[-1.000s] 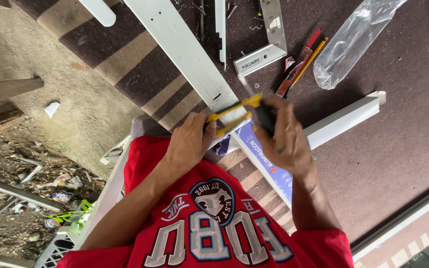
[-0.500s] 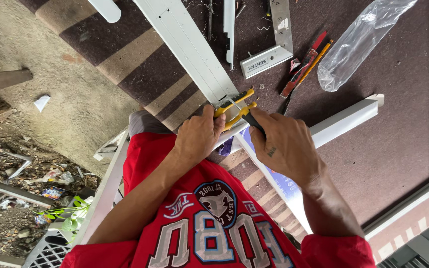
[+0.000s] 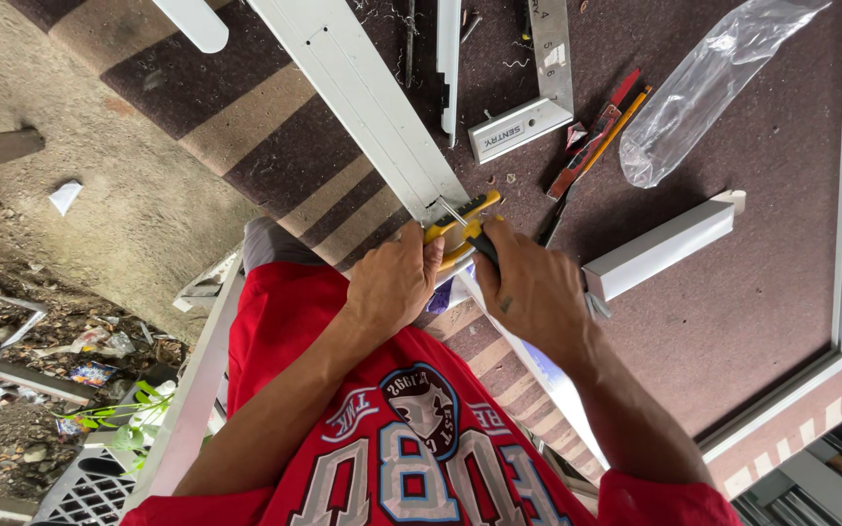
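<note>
now both hands — left hand (image 3: 397,282), right hand (image 3: 528,287) — grip pinching yellow snips (image 3: 460,222) at white rail (image 3: 372,107) end.

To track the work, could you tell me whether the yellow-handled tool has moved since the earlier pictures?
Yes, slightly: the yellow-handled tool has swung up toward the long white rail, and its tip is now at the rail's end.

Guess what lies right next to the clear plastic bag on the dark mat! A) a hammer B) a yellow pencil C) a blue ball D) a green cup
B: a yellow pencil lies slanted on the dark mat, just left of the clear plastic bag; no cup, ball or hammer shows there.
</note>
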